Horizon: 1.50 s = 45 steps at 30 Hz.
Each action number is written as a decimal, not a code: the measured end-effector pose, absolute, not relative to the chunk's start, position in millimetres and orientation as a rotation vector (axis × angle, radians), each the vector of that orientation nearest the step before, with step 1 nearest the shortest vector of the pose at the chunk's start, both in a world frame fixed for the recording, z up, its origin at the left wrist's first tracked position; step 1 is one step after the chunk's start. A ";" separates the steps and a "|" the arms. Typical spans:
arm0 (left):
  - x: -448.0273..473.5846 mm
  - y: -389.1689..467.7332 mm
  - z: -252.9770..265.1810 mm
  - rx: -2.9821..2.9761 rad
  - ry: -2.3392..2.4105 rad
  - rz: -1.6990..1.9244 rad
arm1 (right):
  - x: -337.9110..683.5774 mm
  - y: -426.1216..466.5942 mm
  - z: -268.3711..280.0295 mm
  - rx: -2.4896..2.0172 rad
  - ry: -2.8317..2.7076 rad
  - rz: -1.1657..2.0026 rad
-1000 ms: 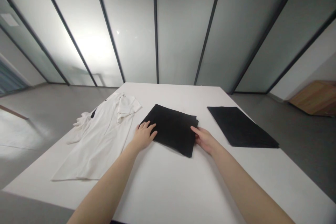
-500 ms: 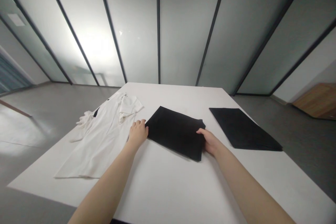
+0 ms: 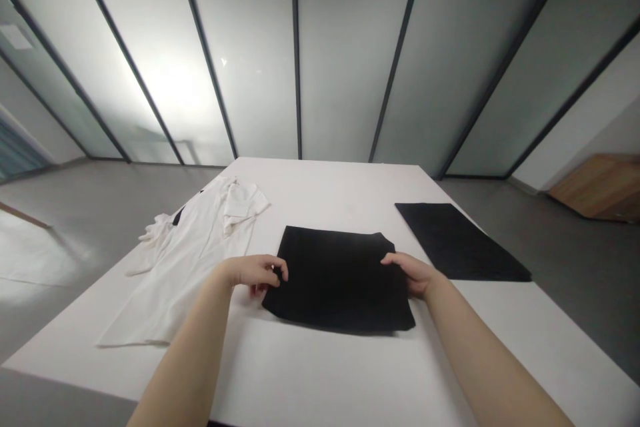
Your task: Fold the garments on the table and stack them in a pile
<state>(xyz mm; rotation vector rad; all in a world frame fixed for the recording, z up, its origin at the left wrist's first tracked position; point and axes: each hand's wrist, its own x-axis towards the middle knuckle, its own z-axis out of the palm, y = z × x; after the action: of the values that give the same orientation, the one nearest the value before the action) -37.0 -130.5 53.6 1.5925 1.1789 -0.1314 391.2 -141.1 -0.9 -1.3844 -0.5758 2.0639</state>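
Just below the centre of the frame, a black rectangular piece is held above or on the white table; which of the two is hard to tell. The left hand pinches its left edge with curled fingers, while the right hand grips its right edge, thumb on top and fingers underneath. A white garment spreads over the table's left side, partly covered by the left forearm and close to that hand, with a black patch showing at its upper-left border. At right, near the right wrist, lies another black piece. Frosted panels in dark frames fill the top; a brown wooden object is at far right. The pale sheet at upper left and the small white mark on a panel are too small to read.
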 end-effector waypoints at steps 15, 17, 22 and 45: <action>-14.5 -99.7 -1.9 2.015 1.676 0.621 | 356.2 -132.0 14.6 -1.166 -0.539 2.138; -14.8 -99.1 -5.2 2.014 1.706 0.644 | 360.1 -122.4 24.9 -1.116 -0.609 2.065; -16.0 -101.7 -11.9 2.098 1.672 0.649 | 387.4 -74.8 80.3 -1.020 -0.683 1.607; -2.6 -113.0 0.4 2.168 1.819 0.439 | 519.6 -176.7 4.4 -1.357 -0.563 0.693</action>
<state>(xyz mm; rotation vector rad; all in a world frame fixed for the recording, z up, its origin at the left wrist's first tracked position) -2.6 -113.0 0.4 2.1680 1.8192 0.4394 519.6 -176.7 4.4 -1.3572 -0.5630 0.6925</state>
